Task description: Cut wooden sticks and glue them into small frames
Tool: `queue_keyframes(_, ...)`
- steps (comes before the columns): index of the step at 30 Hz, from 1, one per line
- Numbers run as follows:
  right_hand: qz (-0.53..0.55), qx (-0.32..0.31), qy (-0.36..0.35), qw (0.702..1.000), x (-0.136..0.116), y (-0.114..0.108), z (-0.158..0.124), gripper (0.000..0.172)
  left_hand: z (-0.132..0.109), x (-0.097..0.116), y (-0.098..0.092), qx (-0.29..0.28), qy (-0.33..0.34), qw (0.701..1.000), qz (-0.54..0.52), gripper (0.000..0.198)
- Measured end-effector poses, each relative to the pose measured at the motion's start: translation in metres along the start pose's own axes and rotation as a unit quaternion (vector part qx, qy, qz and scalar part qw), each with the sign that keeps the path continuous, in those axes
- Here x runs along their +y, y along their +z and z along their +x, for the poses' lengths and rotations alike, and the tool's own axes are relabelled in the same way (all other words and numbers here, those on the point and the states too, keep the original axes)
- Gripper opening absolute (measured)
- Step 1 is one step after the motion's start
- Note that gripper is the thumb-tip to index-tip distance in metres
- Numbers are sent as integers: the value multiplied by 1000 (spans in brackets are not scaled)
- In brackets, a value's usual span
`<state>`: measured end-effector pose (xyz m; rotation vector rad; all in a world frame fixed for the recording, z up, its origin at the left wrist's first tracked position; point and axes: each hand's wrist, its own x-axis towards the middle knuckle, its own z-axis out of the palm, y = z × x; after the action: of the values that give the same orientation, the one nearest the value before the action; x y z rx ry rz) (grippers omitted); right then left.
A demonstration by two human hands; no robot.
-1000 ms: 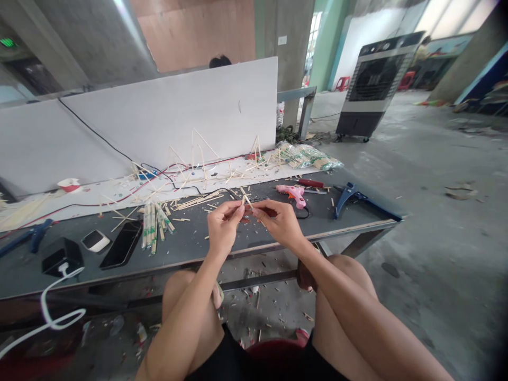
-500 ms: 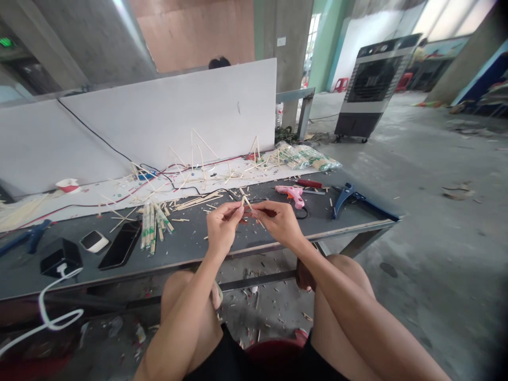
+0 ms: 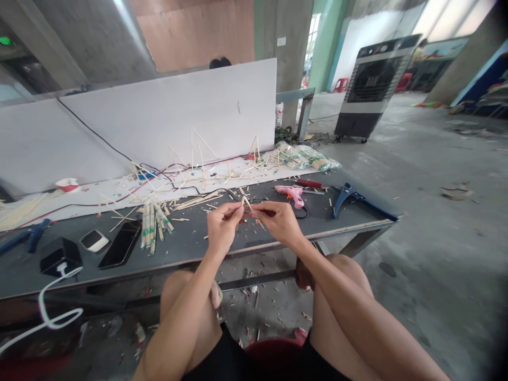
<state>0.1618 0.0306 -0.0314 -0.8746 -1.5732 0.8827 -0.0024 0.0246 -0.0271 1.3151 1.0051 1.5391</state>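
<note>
Wooden stick (image 3: 246, 202), slanting up-left, pinched between hands (image 3: 279, 222)

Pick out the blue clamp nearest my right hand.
The blue clamp at the table's right end, just past the pink glue gun, is nearest your right hand. The other blue clamp lies at the far left end, beyond the phone.

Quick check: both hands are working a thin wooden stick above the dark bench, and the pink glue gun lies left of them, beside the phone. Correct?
No: the head view shows the pink glue gun beyond the right hand, beside the blue-handled tool. The rest stands.
</note>
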Motion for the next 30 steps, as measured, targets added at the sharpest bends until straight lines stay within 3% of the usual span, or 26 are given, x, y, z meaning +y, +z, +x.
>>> queue_keyframes(30, 16, -11, 23, 1000, 2, 1, 1, 25, 0, -2, -2, 1, -11, 1000, 3, 29)
